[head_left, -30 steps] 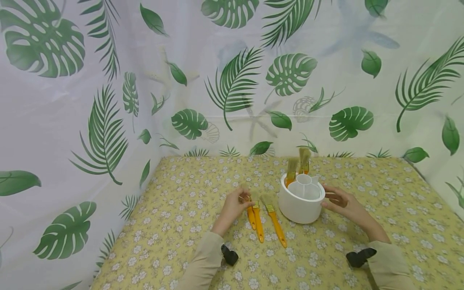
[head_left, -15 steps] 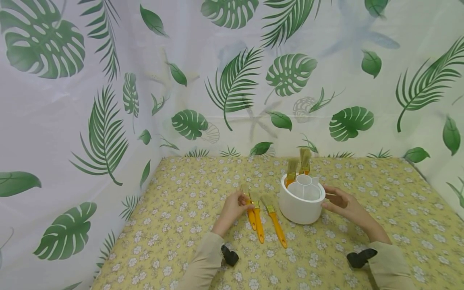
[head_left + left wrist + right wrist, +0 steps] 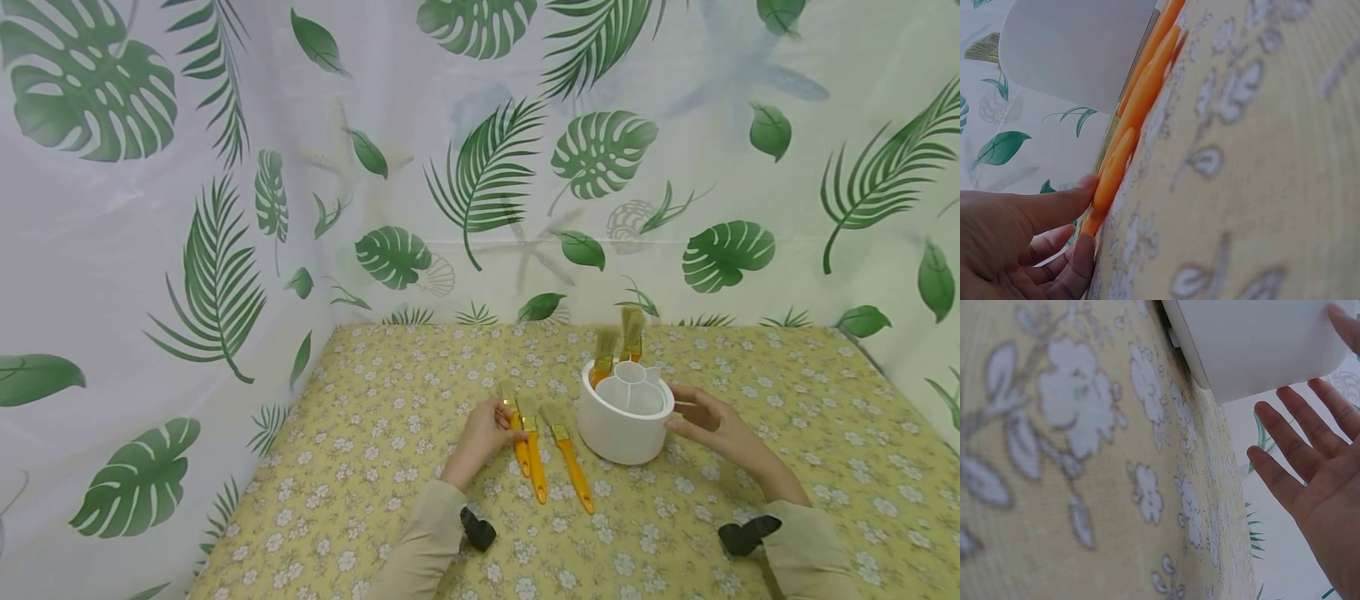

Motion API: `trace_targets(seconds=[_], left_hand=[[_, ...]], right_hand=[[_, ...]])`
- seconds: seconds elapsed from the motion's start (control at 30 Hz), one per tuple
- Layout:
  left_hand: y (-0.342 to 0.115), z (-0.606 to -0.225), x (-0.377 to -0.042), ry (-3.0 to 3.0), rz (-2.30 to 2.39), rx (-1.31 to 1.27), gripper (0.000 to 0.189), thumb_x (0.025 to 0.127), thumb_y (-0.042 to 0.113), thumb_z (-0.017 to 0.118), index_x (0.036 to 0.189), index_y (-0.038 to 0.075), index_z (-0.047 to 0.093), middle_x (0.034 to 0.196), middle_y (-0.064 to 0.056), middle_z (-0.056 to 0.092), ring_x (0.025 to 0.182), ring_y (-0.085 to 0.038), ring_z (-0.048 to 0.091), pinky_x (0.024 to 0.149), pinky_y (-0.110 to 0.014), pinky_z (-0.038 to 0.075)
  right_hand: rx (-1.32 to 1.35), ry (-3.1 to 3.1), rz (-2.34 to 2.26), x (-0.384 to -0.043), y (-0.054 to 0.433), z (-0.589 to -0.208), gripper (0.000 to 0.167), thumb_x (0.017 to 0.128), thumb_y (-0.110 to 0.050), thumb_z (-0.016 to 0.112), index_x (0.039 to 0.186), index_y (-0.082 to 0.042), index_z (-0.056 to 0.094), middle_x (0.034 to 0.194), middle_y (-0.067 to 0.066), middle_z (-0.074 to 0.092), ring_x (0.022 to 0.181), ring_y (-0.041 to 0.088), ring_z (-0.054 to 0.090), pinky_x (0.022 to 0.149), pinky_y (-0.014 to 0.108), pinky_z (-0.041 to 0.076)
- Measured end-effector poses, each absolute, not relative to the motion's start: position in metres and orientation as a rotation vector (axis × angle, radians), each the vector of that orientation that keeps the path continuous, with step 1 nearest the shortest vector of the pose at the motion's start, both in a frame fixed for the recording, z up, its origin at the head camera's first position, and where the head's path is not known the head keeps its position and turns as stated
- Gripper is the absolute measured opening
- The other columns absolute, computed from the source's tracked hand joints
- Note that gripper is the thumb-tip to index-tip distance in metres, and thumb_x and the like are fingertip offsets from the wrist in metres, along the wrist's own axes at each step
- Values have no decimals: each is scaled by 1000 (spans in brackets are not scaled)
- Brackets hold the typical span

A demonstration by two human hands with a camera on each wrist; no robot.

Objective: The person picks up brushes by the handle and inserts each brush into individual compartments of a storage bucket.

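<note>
Three paintbrushes with orange handles lie on the table, bristles pointing away. My left hand pinches the leftmost paintbrush between thumb and fingers near its metal collar; the left wrist view shows the thumb against the orange handle. Close beside it is the middle paintbrush, and the third paintbrush lies apart to the right. A round white divided holder stands beyond, with one paintbrush and another paintbrush upright, bristles up. Fairly straight fingers of my right hand rest at the holder's right side.
A yellow flowered cloth covers the table. White leaf-printed sheets hang behind and at the left. A black wrist camera sits at my left cuff, another black wrist camera at my right.
My left fingers have shifted slightly down along the leftmost paintbrush, so its bristles now show. The right hand and the holder have stayed in place.
</note>
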State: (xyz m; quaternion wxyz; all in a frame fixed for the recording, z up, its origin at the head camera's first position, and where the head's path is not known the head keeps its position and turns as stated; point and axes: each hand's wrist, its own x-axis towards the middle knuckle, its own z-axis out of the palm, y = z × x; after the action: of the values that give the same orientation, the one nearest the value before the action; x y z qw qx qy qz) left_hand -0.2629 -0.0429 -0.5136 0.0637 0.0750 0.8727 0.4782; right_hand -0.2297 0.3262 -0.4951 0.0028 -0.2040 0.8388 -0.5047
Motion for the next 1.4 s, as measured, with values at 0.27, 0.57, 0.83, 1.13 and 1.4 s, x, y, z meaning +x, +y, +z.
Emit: trace_targets(seconds=[0.27, 0.57, 0.83, 1.13, 1.4], left_hand=[[-42, -509, -260, 2629, 1437, 193, 38, 73, 18, 79, 100, 5, 56, 84, -5, 55, 69, -13, 49, 56, -23, 45], [-43, -504, -257, 2671, 1375, 197, 42, 74, 17, 79, 106, 3, 57, 82, -4, 55, 66, -12, 48, 55, -22, 43], [-43, -500, -256, 2687, 1356, 203, 41, 76, 14, 78, 107, 1, 55, 84, -8, 56, 65, -13, 48, 54, -23, 43], [-44, -498, -253, 2650, 1447, 167, 48, 76, 9, 77, 115, 1, 50, 85, -11, 57, 63, -15, 53, 51, -24, 48], [-47, -499, -255, 2589, 1512, 145, 52, 75, 8, 77, 120, 2, 49, 81, -7, 57, 61, -15, 57, 52, -25, 52]], right_hand=[[-610, 2637, -1573, -229, 326, -495, 51, 94, -15, 55, 140, -6, 36, 134, 1, 45, 110, -11, 46, 82, 20, 50], [-610, 2617, -1574, -228, 326, -494, 51, 95, -15, 54, 141, -7, 34, 137, 7, 43, 111, -12, 45, 83, 22, 50], [-584, 2616, -1566, -228, 325, -494, 52, 95, -17, 54, 142, -8, 33, 140, 15, 40, 110, -13, 43, 85, 36, 52], [-617, 2601, -1590, -229, 326, -494, 52, 95, -14, 54, 142, -7, 33, 139, 9, 41, 112, -12, 43, 84, 22, 50], [-651, 2582, -1597, -230, 327, -496, 55, 95, -12, 53, 144, -9, 29, 143, 21, 34, 114, -14, 40, 84, 20, 49]])
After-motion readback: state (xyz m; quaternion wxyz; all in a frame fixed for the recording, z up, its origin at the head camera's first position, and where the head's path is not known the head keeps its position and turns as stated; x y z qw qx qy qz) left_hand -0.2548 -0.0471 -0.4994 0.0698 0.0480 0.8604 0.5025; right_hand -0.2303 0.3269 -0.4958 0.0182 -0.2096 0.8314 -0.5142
